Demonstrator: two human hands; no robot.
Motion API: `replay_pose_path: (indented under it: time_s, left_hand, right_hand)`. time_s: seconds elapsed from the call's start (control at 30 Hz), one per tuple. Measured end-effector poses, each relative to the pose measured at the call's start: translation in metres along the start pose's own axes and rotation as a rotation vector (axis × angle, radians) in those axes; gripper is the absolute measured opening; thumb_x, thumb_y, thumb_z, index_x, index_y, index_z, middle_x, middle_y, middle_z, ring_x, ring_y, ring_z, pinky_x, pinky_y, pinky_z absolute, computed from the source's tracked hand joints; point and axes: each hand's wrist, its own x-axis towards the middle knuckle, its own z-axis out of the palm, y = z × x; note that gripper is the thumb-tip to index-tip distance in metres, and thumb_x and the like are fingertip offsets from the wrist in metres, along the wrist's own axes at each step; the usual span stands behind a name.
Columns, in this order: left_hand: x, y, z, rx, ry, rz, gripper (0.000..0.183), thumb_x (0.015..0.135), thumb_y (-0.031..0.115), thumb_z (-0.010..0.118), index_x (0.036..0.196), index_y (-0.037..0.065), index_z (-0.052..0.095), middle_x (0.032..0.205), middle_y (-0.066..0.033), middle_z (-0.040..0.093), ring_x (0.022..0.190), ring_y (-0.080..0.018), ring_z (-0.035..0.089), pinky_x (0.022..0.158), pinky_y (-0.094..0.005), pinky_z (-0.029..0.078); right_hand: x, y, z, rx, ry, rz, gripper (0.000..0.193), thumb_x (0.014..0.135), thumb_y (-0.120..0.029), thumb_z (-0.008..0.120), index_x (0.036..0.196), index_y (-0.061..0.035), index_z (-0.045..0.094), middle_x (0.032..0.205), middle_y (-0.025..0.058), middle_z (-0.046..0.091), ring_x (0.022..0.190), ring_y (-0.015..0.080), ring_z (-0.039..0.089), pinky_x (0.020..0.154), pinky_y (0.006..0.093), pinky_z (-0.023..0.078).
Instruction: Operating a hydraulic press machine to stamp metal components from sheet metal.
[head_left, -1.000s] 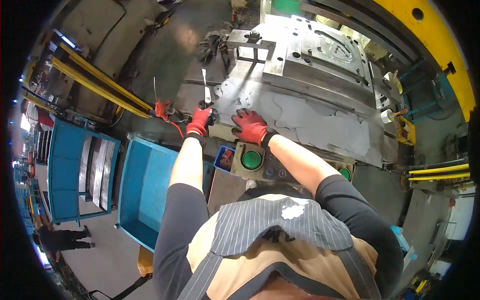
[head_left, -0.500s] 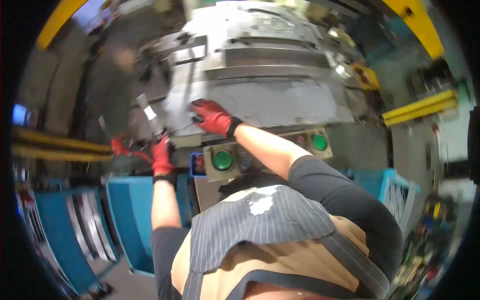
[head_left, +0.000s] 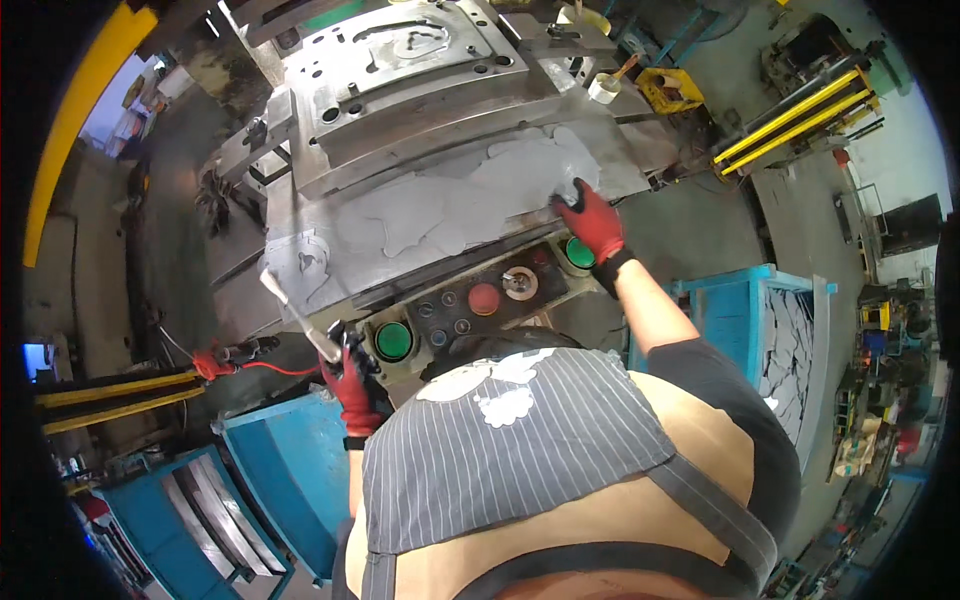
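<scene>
The bench before me, a left bin and a right bin beside me.
Sheets are lying on the bench, before the die block; the control panel is sitting nearer to me. Left of it, my left hand is holding a tool; my right hand is being at the sheets' right end.

The metal bed bears thin grey sheet pieces and a thick steel die block.

Left fingers around a pale tool, right fingers at grey sheet pieces
</scene>
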Motion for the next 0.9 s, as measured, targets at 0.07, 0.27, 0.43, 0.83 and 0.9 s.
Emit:
replay_pose_path:
  time_s: [0.07, 0.27, 0.43, 0.83, 0.9]
  left_hand:
    - [-0.001, 0.017, 0.029, 0.006, 0.014, 0.065, 0.047, 0.08, 0.01, 0.061, 0.122, 0.002, 0.042, 0.116, -0.0134, 0.047, 0.103, -0.0182, 0.045, 0.09, -0.0305, 0.036]
    - [0.01, 0.04, 0.082, -0.127, -0.188, 0.027, 0.044, 0.08, 0.014, 0.062, 0.121, 0.007, 0.047, 0.104, -0.0072, 0.052, 0.095, -0.0159, 0.05, 0.084, -0.0265, 0.039]
    - [-0.014, 0.059, 0.104, 0.001, -0.157, 0.152, 0.053, 0.073, 0.016, 0.07, 0.117, -0.001, 0.046, 0.108, -0.0122, 0.054, 0.097, -0.0172, 0.05, 0.086, -0.0294, 0.038]
    - [-0.021, 0.088, 0.116, -0.001, -0.28, 0.11, 0.051, 0.075, 0.011, 0.067, 0.12, -0.001, 0.043, 0.103, -0.0091, 0.057, 0.093, -0.0136, 0.053, 0.085, -0.0263, 0.04]
    - [-0.011, 0.083, 0.114, -0.164, -0.368, 0.009, 0.051, 0.075, 0.009, 0.066, 0.12, 0.0, 0.043, 0.104, -0.008, 0.057, 0.094, -0.0134, 0.053, 0.084, -0.0262, 0.04]
  right_hand:
    - [-0.002, -0.024, 0.009, 0.02, -0.043, 0.101, 0.074, 0.071, -0.043, 0.061, 0.128, -0.0055, 0.034, 0.102, 0.0217, 0.056, 0.095, 0.0353, 0.053, 0.078, 0.0407, 0.043]
    - [0.016, -0.002, 0.076, 0.774, 0.072, 0.25, 0.075, 0.07, -0.03, 0.064, 0.129, -0.0024, 0.028, 0.099, 0.0171, 0.057, 0.081, 0.0296, 0.057, 0.067, 0.0407, 0.046]
    - [0.011, -0.009, 0.083, 1.303, 0.066, 0.446, 0.057, 0.075, -0.021, 0.061, 0.125, -0.0065, 0.037, 0.09, 0.0077, 0.057, 0.074, 0.0166, 0.054, 0.062, 0.0329, 0.044]
    - [0.048, 0.008, 0.033, 1.369, 0.2, 0.136, 0.012, 0.076, -0.01, 0.06, 0.088, -0.006, 0.06, 0.069, 0.0005, 0.056, 0.058, 0.0113, 0.053, 0.054, 0.0255, 0.044]
    - [0.047, -0.008, -0.01, 1.323, 0.072, 0.013, 0.013, 0.076, -0.011, 0.061, 0.087, -0.0051, 0.059, 0.07, 0.0006, 0.056, 0.054, 0.0107, 0.053, 0.05, 0.0253, 0.044]
